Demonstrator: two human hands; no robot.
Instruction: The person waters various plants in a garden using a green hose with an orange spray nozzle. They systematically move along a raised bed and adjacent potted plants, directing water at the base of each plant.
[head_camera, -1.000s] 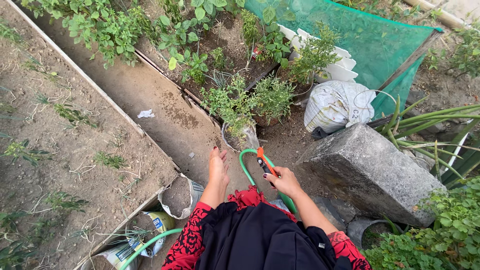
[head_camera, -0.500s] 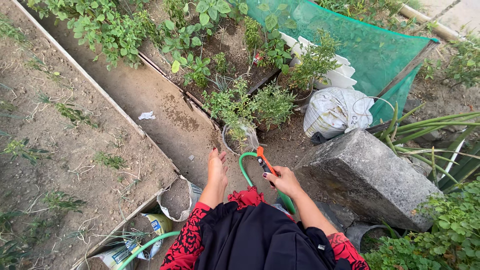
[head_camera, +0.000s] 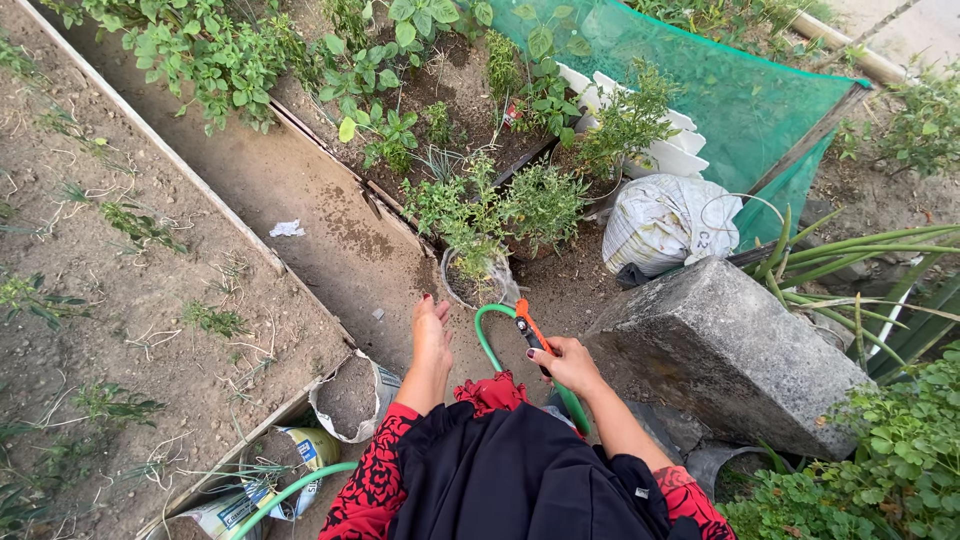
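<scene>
My right hand (head_camera: 568, 365) grips an orange and black spray nozzle (head_camera: 529, 328) fitted to a green hose (head_camera: 487, 341) that loops back under my arm. Water sprays from the nozzle onto a small potted plant (head_camera: 473, 268) just ahead. My left hand (head_camera: 433, 334) hangs free over the dirt path, fingers apart, holding nothing. Red and black sleeves cover my arms at the bottom of the view.
A large grey concrete block (head_camera: 735, 350) lies right of my right hand. A white sack (head_camera: 665, 222) and green netting (head_camera: 740, 85) sit behind it. A soil-filled bag (head_camera: 352, 395) and tins stand at lower left beside a raised bed (head_camera: 150, 300). Leafy plants (head_camera: 390, 60) line the far side.
The view has shifted slightly; my hands and the nozzle stay nearly still, and water keeps spraying onto the small pot.
</scene>
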